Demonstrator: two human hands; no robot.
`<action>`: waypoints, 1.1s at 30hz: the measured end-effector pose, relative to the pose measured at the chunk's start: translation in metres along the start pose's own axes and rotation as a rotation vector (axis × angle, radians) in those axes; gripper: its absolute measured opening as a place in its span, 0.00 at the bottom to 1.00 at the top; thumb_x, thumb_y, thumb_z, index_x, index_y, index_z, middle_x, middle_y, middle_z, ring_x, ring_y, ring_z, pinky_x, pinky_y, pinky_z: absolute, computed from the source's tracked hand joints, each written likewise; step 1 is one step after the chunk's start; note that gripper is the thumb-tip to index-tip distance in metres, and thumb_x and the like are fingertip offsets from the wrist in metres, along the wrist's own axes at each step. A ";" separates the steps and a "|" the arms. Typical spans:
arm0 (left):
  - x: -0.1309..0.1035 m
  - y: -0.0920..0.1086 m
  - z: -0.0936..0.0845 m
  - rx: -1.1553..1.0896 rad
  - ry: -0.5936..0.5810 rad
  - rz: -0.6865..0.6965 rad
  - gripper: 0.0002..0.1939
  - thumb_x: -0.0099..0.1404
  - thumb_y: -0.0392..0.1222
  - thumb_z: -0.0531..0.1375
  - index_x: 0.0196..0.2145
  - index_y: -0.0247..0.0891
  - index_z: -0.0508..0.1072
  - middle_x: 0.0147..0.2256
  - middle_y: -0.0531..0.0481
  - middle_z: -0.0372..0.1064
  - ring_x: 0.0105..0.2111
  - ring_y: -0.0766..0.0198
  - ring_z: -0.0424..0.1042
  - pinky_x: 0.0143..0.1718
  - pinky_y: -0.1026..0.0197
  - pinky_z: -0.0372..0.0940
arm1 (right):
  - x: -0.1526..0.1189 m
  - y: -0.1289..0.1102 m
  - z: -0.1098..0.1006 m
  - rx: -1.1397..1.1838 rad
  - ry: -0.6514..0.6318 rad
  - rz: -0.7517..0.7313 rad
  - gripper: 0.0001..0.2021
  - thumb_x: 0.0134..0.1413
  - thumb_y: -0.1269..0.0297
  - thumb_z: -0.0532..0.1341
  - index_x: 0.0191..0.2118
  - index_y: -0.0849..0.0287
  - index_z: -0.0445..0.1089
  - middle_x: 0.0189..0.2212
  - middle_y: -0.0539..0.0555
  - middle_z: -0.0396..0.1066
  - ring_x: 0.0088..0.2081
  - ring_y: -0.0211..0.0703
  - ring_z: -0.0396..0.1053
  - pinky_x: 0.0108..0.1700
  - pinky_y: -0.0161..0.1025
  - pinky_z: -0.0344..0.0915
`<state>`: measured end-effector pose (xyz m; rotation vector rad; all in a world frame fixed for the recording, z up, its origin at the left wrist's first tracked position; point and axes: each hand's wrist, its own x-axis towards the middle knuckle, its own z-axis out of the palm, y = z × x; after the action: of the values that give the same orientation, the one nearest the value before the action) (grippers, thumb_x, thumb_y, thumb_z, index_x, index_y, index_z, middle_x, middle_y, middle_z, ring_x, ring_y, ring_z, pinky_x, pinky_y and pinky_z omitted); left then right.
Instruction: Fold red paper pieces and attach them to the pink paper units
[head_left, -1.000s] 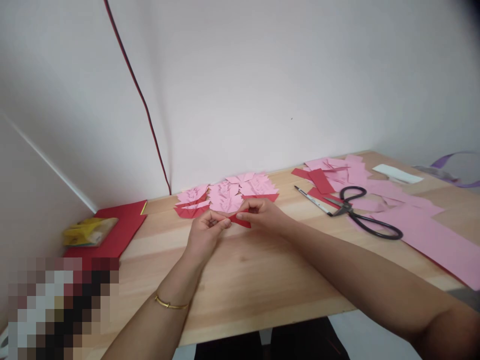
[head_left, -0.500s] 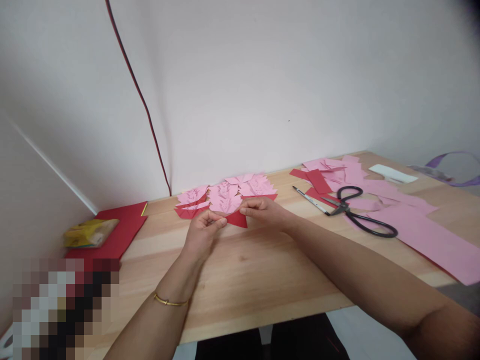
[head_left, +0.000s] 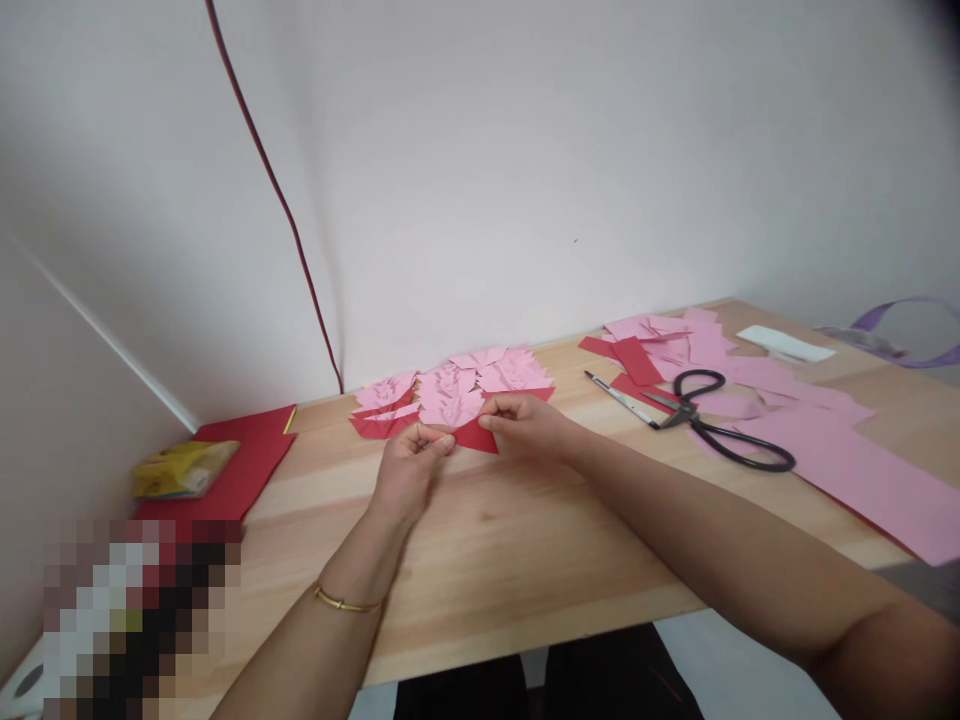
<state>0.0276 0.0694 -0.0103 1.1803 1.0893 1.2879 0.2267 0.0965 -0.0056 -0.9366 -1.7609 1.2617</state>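
Between my two hands is a small piece of folded red paper (head_left: pixel 477 437), its pointed lower corner facing me. My left hand (head_left: pixel 414 452) pinches its left end between thumb and forefinger. At its right upper side, my right hand (head_left: pixel 525 420) pinches it the same way. Parts of the paper are hidden behind the fingers. Just beyond my hands lie several pink paper cutouts (head_left: pixel 450 390) with jagged edges, and red cutouts (head_left: pixel 375 428) lie by them at the left.
Black-handled scissors (head_left: pixel 682 410) lie open at the right beside a pen (head_left: pixel 621 400). Pink paper scraps (head_left: pixel 701 345) and a large pink sheet (head_left: pixel 862 470) spread farther right. Red sheets (head_left: pixel 259 460) with a yellow packet (head_left: pixel 184 470) on them lie left. A wall (head_left: pixel 480 200) stands behind the table.
Both hands keep their pinch on the red paper, which has tilted very slightly. The view has shifted a little; nothing else has visibly moved.
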 end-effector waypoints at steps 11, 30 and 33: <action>-0.002 0.004 0.000 0.197 -0.180 0.029 0.10 0.52 0.43 0.65 0.30 0.37 0.72 0.29 0.52 0.69 0.29 0.68 0.65 0.32 0.65 0.58 | -0.001 -0.004 0.001 -0.340 0.008 -0.172 0.10 0.56 0.62 0.54 0.28 0.61 0.68 0.27 0.51 0.68 0.31 0.38 0.64 0.35 0.35 0.58; -0.007 0.008 0.008 0.608 -0.232 0.295 0.10 0.60 0.44 0.57 0.26 0.38 0.72 0.25 0.52 0.66 0.28 0.65 0.63 0.31 0.64 0.55 | -0.005 -0.004 0.011 -0.514 -0.146 -0.271 0.09 0.56 0.63 0.54 0.28 0.60 0.67 0.27 0.52 0.69 0.29 0.37 0.63 0.32 0.34 0.56; -0.008 0.009 0.008 0.563 -0.174 0.311 0.09 0.59 0.44 0.58 0.25 0.38 0.72 0.25 0.52 0.66 0.29 0.64 0.63 0.32 0.64 0.55 | -0.004 -0.005 0.011 -0.554 -0.128 -0.239 0.11 0.57 0.62 0.53 0.27 0.60 0.66 0.26 0.51 0.68 0.28 0.37 0.61 0.31 0.34 0.54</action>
<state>0.0341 0.0608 -0.0007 1.9082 1.2098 1.1048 0.2176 0.0869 -0.0035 -0.9163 -2.3066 0.7015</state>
